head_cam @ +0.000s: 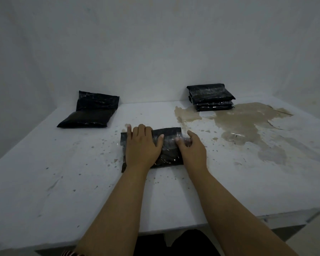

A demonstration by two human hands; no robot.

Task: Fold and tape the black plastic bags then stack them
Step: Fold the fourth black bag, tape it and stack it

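**Head view: bag on counter, both hands pressing tape down**

Head camera, biggest to smallest:

- Counter (pixel 44 182): white, chipped, with a large patch of bare brown surface (pixel 248 124) on the far right.
- Unfolded bags (pixel 92 111): black, plump, far left, seemingly two overlapped. Judged still waiting.
- Finished stack (pixel 211 97): far right, three or four folded packets, edges roughly aligned, just beside the brown patch.
- Current bag (pixel 169 145): centre of counter, well apart from both piles. Black glossy plastic, folded into a squat rectangle, wrinkled, with a clear shiny strip of tape (pixel 171 140) across the top.
- Left hand (pixel 143 145): flat on the bag's left half, fingers straight, thumb towards the tape.
- Right hand (pixel 191 147): on the right half, thumb pressing the tape, fingers curled over the right edge. Hands are just beside each other, not touching.

Step, as I read it: sealing the fold. To do it well: keep the left palm pinning the fold so it can't spring open, rub the tape from the centre outward to avoid bubbles, and wrap the end round the right edge. Slick film, so tape may lift if pressed lightly.
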